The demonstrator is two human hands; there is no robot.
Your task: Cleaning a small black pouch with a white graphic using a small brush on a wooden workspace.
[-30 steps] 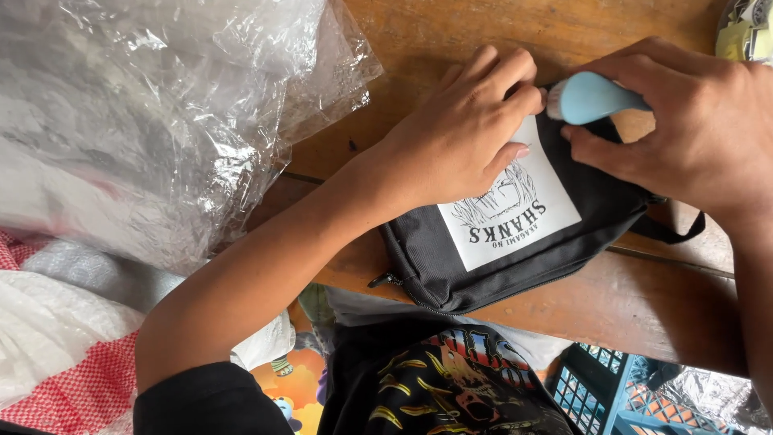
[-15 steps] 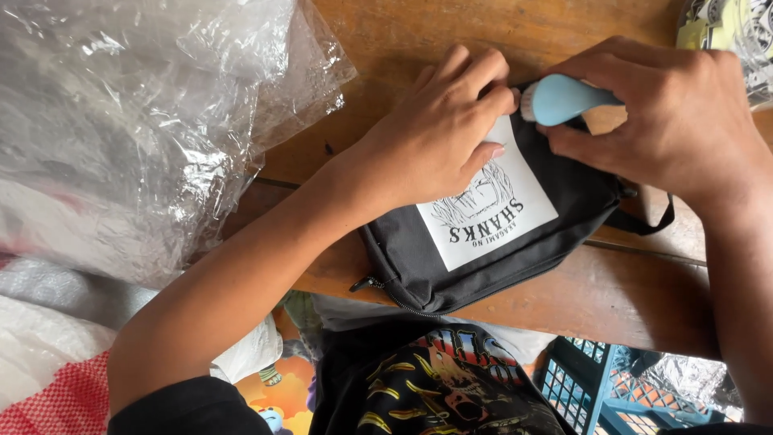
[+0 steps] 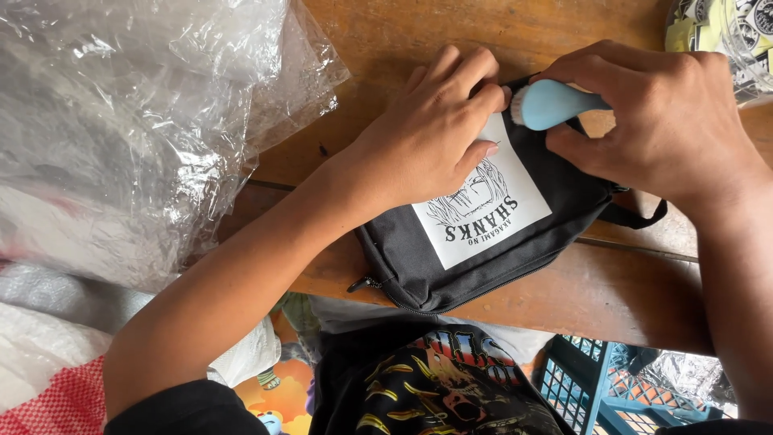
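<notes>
Black zip pouch point(image 3: 483, 250) with a white printed patch lying flat near the front edge of the wooden surface point(image 3: 403, 40), pinned under the left hand point(image 3: 427, 137), fingers spread flat across its top. Right hand point(image 3: 668, 121) at the pouch's far corner, fingers closed around a small light-blue brush point(image 3: 555, 103), bristles touching the fabric. Crumpled clear plastic sheeting point(image 3: 137, 121) heaped to the left, well apart.

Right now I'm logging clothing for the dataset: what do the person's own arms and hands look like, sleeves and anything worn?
Both are bare: the left hand and right hand show no gloves, rings or watch. The left arm is uncovered up to a short black sleeve near the shoulder. The right forearm is bare as far as the frame shows; any sleeve is out of view.
</notes>
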